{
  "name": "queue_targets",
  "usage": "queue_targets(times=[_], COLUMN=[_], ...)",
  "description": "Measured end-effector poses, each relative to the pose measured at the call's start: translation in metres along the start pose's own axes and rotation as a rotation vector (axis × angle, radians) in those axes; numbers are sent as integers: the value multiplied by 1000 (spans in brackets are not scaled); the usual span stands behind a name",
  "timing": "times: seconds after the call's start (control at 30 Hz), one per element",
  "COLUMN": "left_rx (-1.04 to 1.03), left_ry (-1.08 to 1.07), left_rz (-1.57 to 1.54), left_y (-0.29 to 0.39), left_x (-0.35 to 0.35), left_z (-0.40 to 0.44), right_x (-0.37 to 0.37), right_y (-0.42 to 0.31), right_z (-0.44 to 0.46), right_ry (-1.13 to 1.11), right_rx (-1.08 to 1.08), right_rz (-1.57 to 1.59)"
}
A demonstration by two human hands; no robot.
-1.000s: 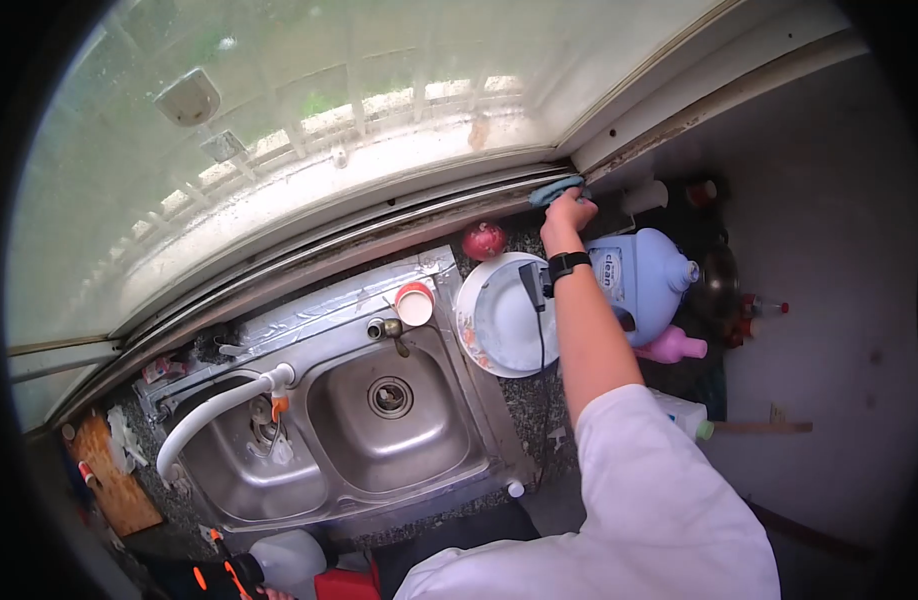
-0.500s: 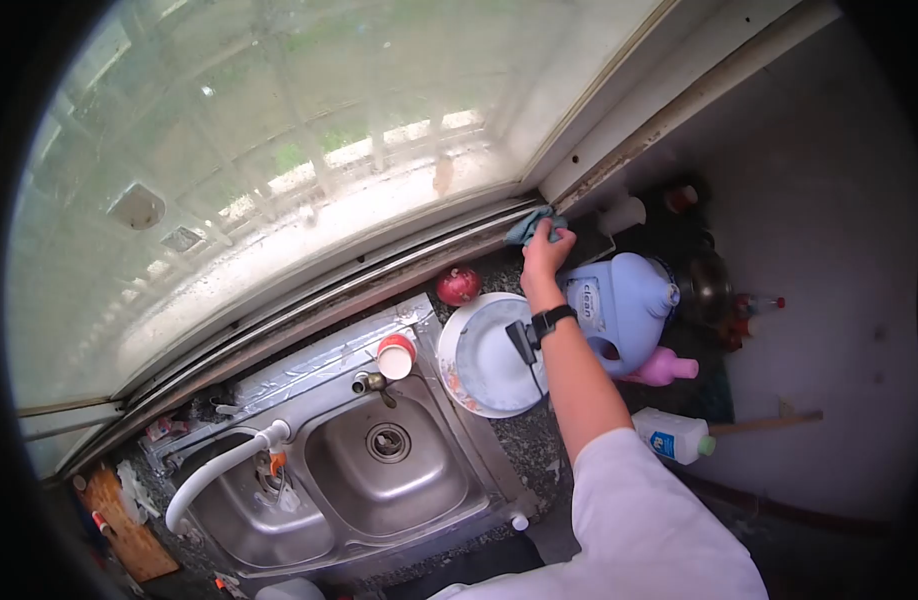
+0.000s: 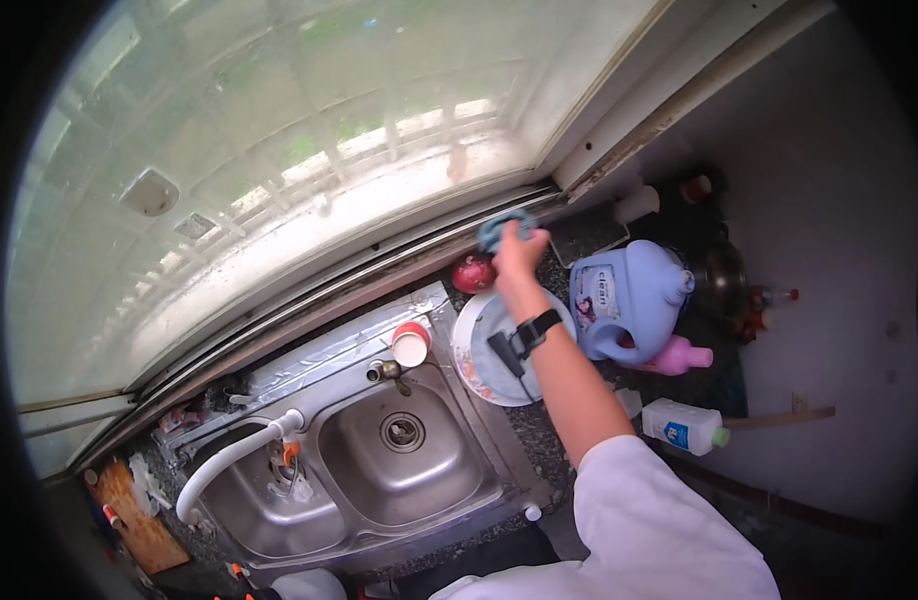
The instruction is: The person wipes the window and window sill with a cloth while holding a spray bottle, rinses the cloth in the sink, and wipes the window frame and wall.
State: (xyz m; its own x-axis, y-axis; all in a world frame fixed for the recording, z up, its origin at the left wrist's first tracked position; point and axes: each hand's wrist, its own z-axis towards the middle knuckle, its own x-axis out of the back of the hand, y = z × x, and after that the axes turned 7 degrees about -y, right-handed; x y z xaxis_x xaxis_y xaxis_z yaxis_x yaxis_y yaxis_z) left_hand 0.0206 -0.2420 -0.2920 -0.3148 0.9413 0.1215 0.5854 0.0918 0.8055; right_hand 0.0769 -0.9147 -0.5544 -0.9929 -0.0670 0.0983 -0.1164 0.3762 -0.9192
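My right hand reaches across the counter to the window ledge, its fingers closed around a bunched blue-green cloth. The cloth rests at the window track, near its right end. Just below the cloth sits a shiny dark-red round fruit or onion, close to my fingers. Under my forearm, which wears a black wrist strap, lie a white plate and a bluish lid or dish, partly hidden by the arm. My left hand is out of view.
A double steel sink with a white hose spout lies left. A red-and-white cup stands behind it. Right of my arm are a blue detergent jug, a pink bottle and a white bottle.
My right hand has slid left along the window track with the cloth, from the corner toward the red round item. The view has shifted slightly.
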Motion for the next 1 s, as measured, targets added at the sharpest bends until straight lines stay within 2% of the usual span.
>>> queue_targets(times=[0.07, 0.13, 0.2, 0.27, 0.33, 0.4, 0.43, 0.47, 0.5, 0.53, 0.6, 0.67, 0.73, 0.8, 0.87, 0.9, 1.0], left_rx=[18, 114, 44, -35, -67, -50, -37, -28, -27, -23, 25, 8, -1, -31, -39, -36, 8], left_ry=[14, -18, -4, 32, 18, 24, -1, 20, -11, -41, -39, -42, -25, -40, 22, 55, 32], left_rz=[45, 39, 56, 72, 34, 1, -34, -33, -8, 17, 8, -19, -68, -146, -185, -209, -170], left_y=[0, -4, -7, -6, -5, -7, -7, -5, -4, -4, -11, -8, -6, 2, -37, -51, -47], left_x=[-3, 3, -2, 0, 10, 22, 24, 18, 15, 14, 32, 31, 40, 46, 108, 134, 128], left_z=[6, 15, 8, 0, -6, -8, -7, -8, -7, -8, 3, -4, -8, -19, 7, 15, 8], right_x=[-12, -6, 13, 34, 23, 7, -9, -22, -35, -44, -44, -38, -33, -34, -53, -60, -99], right_y=[35, 11, -36, -51, -55, -42, 6, 12, 32, 29, -6, -15, -31, -26, -24, -19, -3], right_z=[-11, -17, -9, 26, 23, -17, -9, -38, -47, -66, -95, -90, -87, -68, -85, -100, -174], right_ry=[-64, -109, -55, 93, 156, 6, 11, -95, -101, -127, -218, -275, -182, -121, -7, -75, -331], right_rx=[139, 129, -150, -10, 59, -115, 14, -52, 61, 53, -155, -221, -209, -171, -104, -154, -255], right_rz=[-154, -163, 91, 108, 38, 37, -98, -25, -124, -106, -23, 136, 194, 123, 108, 110, -10])
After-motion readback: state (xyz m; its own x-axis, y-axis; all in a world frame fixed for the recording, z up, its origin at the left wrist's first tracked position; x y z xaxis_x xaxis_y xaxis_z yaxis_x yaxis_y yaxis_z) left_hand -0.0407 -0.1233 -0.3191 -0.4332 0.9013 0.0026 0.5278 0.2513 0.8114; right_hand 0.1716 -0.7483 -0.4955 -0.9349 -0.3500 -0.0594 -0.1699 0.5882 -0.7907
